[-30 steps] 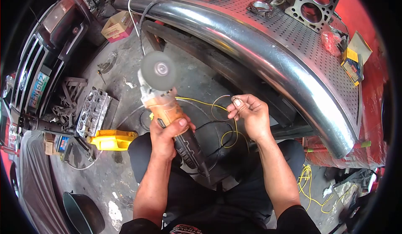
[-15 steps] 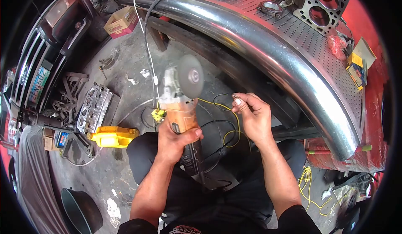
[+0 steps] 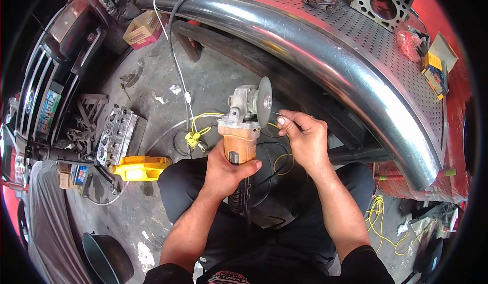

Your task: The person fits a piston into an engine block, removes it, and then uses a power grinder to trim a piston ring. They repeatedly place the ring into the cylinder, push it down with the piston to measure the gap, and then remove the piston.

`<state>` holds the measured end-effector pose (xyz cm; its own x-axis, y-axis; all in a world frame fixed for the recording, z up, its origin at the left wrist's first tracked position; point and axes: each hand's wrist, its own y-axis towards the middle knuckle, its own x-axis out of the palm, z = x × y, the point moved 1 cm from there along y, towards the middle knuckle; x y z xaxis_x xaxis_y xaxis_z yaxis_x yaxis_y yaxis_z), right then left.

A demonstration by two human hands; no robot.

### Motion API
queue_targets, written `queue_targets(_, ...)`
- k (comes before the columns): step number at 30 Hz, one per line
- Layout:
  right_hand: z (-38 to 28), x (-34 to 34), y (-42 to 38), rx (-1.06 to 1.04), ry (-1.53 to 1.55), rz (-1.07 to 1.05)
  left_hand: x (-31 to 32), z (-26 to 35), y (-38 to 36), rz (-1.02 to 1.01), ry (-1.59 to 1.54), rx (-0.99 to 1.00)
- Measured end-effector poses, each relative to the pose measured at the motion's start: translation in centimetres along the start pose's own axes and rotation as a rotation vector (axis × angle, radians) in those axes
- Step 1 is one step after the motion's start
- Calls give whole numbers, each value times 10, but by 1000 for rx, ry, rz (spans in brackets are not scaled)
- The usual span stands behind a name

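My left hand (image 3: 227, 171) is wrapped around the orange body of an angle grinder (image 3: 239, 142), which stands upright over my lap with its head uppermost. A thin grey cutting disc (image 3: 264, 102) sits on the grinder's right side, seen almost edge-on. Just right of the disc, my right hand (image 3: 308, 140) pinches a thin, wire-like metal piece (image 3: 277, 113) between thumb and forefinger. Its tip points left, close to the disc's face; most of the piece is hidden by the fingers.
A workbench with a rounded chrome edge (image 3: 325, 60) curves ahead, carrying an engine block (image 3: 389, 4). Left on the floor are a cylinder head (image 3: 116, 134), a yellow part (image 3: 142, 168) and a bucket (image 3: 105, 258). Cables (image 3: 188, 97) cross the floor.
The grinder has moved right and turned, so its disc now shows nearly edge-on beside the right fingers. The right hand has shifted only slightly, still pinching the thin piece.
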<state>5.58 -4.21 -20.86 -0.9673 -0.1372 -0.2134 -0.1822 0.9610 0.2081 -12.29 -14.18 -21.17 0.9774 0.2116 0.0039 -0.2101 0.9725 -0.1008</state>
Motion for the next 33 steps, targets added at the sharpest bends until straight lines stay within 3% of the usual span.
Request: queue_targets(33,0,1,-3,46,91,-22,3,-6,1,-2,67,-11)
